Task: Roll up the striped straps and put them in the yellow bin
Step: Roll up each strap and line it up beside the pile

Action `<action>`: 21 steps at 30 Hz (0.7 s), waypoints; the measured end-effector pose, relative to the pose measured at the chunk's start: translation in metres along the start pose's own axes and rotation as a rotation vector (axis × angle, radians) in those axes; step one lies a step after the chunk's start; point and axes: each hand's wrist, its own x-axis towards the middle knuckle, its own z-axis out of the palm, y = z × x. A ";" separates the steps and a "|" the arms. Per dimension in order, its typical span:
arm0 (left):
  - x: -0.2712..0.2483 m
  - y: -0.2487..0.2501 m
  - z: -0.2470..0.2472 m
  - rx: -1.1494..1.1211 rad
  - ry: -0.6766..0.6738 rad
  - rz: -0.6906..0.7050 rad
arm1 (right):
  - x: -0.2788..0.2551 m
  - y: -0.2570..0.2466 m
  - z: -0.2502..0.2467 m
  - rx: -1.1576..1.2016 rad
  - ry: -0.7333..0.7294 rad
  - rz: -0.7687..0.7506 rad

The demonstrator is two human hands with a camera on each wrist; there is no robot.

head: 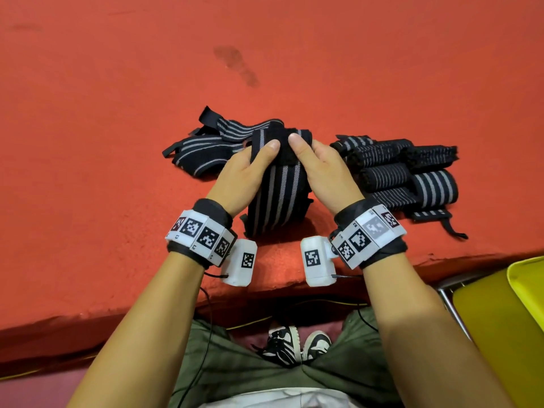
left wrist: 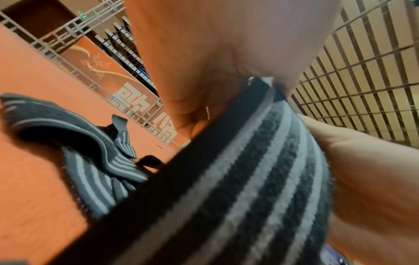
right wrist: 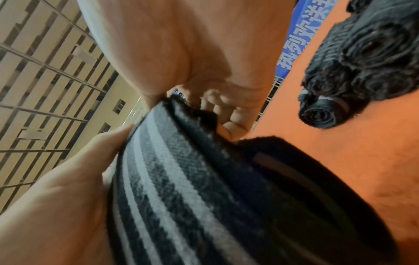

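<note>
A black strap with grey stripes [head: 276, 198] hangs between both hands over the red mat, its lower end touching the mat. My left hand [head: 250, 169] grips its left edge, thumb on top. My right hand [head: 321, 169] grips the right edge, thumb pressed on the black fuzzy top end. The left wrist view shows the strap [left wrist: 238, 188] close up, and the right wrist view shows the strap [right wrist: 181, 188] with my fingers [right wrist: 229, 114] curled behind it. Several rolled straps [head: 412, 175] lie to the right. Loose unrolled straps [head: 203, 148] lie to the left. The yellow bin [head: 515, 319] stands at the lower right.
The red mat [head: 117, 113] stretches far ahead and to the left, with a dark stain [head: 235, 63] on it. Its front edge runs just below my wrists. My legs and black-and-white shoes [head: 297, 346] are below. A metal frame [head: 450, 304] stands beside the bin.
</note>
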 end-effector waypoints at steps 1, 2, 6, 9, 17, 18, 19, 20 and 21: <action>-0.001 -0.001 0.000 -0.026 -0.013 0.006 | -0.001 -0.001 0.000 0.014 -0.002 0.034; -0.002 -0.001 0.001 -0.050 -0.031 0.012 | -0.002 -0.001 0.000 0.027 0.006 0.061; -0.004 -0.003 0.000 -0.064 -0.025 0.082 | -0.002 0.000 -0.003 0.063 0.027 0.126; -0.001 -0.002 -0.003 -0.020 -0.062 0.174 | -0.002 0.000 -0.005 0.085 0.018 0.153; 0.010 -0.008 -0.003 -0.012 0.103 0.100 | -0.003 0.008 -0.012 0.173 -0.078 0.040; 0.012 -0.009 -0.003 -0.010 0.126 0.083 | -0.003 0.010 -0.012 0.193 -0.098 0.043; 0.014 -0.009 -0.002 -0.001 0.142 0.067 | -0.005 0.009 -0.012 0.205 -0.116 0.043; 0.015 -0.009 -0.001 0.004 0.147 0.056 | -0.005 0.009 -0.013 0.206 -0.124 0.041; 0.015 -0.008 0.000 0.006 0.143 0.049 | -0.005 0.009 -0.013 0.200 -0.123 0.035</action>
